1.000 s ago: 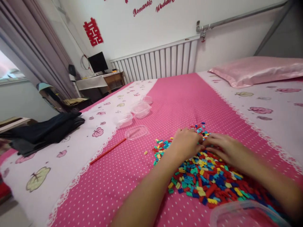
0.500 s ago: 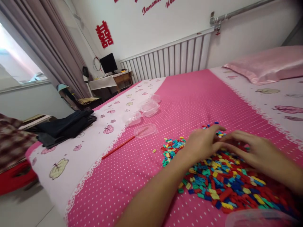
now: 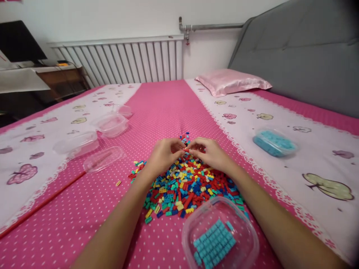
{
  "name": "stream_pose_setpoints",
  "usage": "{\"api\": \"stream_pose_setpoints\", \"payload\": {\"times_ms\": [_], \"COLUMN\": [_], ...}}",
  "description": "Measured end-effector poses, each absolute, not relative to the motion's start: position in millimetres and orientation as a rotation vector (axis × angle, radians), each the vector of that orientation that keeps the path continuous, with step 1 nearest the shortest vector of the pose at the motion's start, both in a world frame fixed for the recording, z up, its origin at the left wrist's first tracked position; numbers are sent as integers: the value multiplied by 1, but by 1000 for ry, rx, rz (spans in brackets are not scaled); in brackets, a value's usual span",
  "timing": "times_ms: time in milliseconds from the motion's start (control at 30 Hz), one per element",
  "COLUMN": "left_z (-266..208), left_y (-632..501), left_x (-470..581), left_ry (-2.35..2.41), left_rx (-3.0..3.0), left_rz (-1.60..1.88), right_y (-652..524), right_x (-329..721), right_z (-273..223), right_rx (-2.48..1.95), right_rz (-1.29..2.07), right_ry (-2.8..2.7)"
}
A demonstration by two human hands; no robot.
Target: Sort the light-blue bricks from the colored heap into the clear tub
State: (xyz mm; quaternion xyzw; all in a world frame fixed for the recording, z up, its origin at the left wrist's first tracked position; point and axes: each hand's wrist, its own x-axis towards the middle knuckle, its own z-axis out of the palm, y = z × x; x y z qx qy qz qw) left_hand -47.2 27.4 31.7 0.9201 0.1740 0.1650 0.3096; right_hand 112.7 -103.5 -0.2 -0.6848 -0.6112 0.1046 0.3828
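My left hand [image 3: 167,154] and my right hand [image 3: 209,152] meet above the far part of a pile of small building bricks [image 3: 182,186] in red, yellow, blue, green and teal. Between both sets of fingertips is a small red building brick [image 3: 186,150], pinched from either side. Close to me, at the near edge of the pile, stands a clear plastic container [image 3: 246,239]. Inside it lies a block of light-blue bricks [image 3: 214,243] set in neat rows.
To the right sits a clear box filled with light-blue bricks [image 3: 275,142]. On the left are clear plastic containers [image 3: 110,125], a clear lid [image 3: 103,159] and a long red stick [image 3: 42,205]. A pink pillow [image 3: 230,81] lies at the back right.
My view has swung to the right, bringing the grey headboard and the box of light-blue bricks into sight. Both hands stay together over the pile, and a red brick now shows between them.
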Motion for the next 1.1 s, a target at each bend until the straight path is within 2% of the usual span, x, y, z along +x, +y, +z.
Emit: {"api": "stream_pose_setpoints", "payload": {"times_ms": [167,400,1100], "left_z": [29,16,19], "left_y": [35,24,20], "left_x": [-50,-44,-41], "left_ry": [624,522,427], "left_rx": [2636,2854,2895], "left_rz": [452,359,423], "right_y": [-101,-100,-119], "right_x": [120,121,155], "right_z": [-8,-19,-2], "right_rx": [-1790,-1880,-1975], "right_rz": [236,209,368], "right_ry": [-1542,-1636,-1521]}}
